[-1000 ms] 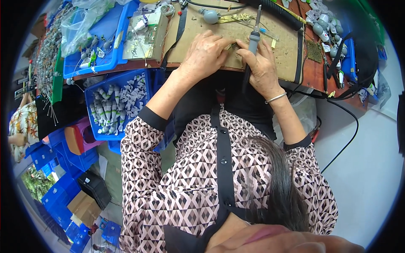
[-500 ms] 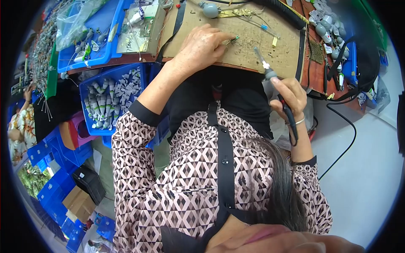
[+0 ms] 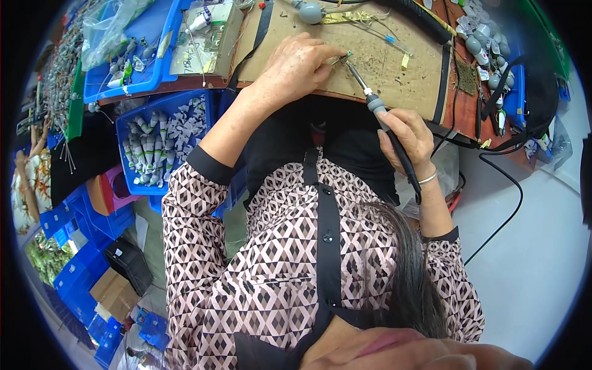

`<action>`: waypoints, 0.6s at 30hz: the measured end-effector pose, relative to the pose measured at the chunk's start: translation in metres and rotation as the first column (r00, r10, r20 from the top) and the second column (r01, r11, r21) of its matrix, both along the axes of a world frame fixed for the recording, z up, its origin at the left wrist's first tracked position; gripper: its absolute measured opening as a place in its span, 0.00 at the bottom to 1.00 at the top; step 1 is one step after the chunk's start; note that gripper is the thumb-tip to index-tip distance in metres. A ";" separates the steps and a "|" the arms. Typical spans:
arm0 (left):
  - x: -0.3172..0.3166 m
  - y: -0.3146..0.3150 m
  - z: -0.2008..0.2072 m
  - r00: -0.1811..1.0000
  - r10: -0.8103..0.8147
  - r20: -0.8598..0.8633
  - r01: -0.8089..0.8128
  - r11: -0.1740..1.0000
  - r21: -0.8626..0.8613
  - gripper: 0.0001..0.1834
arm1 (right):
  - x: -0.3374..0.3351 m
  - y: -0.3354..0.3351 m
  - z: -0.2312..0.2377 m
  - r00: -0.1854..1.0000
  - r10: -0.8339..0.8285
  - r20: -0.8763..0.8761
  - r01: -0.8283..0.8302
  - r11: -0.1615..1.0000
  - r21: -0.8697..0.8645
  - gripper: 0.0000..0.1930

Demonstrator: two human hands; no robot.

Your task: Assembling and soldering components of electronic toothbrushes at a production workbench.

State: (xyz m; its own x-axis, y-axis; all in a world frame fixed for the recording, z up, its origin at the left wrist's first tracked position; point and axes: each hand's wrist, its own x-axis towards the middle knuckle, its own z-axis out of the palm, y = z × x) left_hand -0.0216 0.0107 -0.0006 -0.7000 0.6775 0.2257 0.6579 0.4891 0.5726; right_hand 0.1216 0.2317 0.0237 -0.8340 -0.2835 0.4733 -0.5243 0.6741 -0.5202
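Observation:
My right hand (image 3: pixel 407 139) is closed round the grip of a soldering iron (image 3: pixel 375 106), which slants up and left across the board's front edge. Its tip reaches a small green circuit board (image 3: pixel 346 57), or stops just short of it; I cannot tell which. That little board is pinched between the thumb and forefinger of my left hand (image 3: pixel 300 66), low over the brown work board (image 3: pixel 271 31). Part of the piece is hidden by my fingers. Dark crumbs and bits of wire lie on the surface round it.
Beyond my hands lie a grey round-ended part (image 3: pixel 310 12) and a thin wire with a blue piece (image 3: pixel 390 39). A blue bin (image 3: pixel 121 132) of white-and-grey parts stands below the table's left side. More grey parts (image 3: pixel 473 44) are heaped at right, beside pliers (image 3: pixel 478 114) and cables.
The soldering iron in my right hand has swung left and up, bringing its tip to the small circuit board. My left hand has stayed nearly still.

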 end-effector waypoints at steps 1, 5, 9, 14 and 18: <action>0.000 0.000 -0.001 1.000 0.001 0.000 -0.001 1.000 0.000 0.16 | 0.000 0.000 0.000 1.000 -0.001 0.003 0.001 1.000 0.000 0.19; 0.000 0.000 -0.002 1.000 0.003 -0.017 -0.003 1.000 0.004 0.16 | 0.001 0.002 0.000 1.000 -0.002 0.000 0.002 1.000 0.003 0.19; 0.000 -0.001 -0.003 0.999 -0.012 -0.030 0.013 1.000 0.023 0.19 | 0.003 0.005 0.001 1.000 0.001 0.019 -0.001 1.000 -0.015 0.18; 0.000 -0.001 -0.006 0.999 -0.009 -0.048 0.011 1.000 0.026 0.19 | 0.006 0.010 -0.001 0.996 -0.085 -0.027 0.085 0.996 -0.017 0.17; 0.000 -0.001 -0.005 0.998 -0.005 -0.055 0.006 1.000 0.030 0.19 | 0.005 0.008 -0.001 0.991 -0.128 -0.025 0.127 0.992 -0.015 0.17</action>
State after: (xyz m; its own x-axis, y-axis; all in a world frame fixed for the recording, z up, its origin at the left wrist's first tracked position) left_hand -0.0212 0.0097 -0.0058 -0.6823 0.6735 0.2843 0.6915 0.4684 0.5500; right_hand 0.1261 0.2398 0.0229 -0.8503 -0.1693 0.4983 -0.4480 0.7297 -0.5166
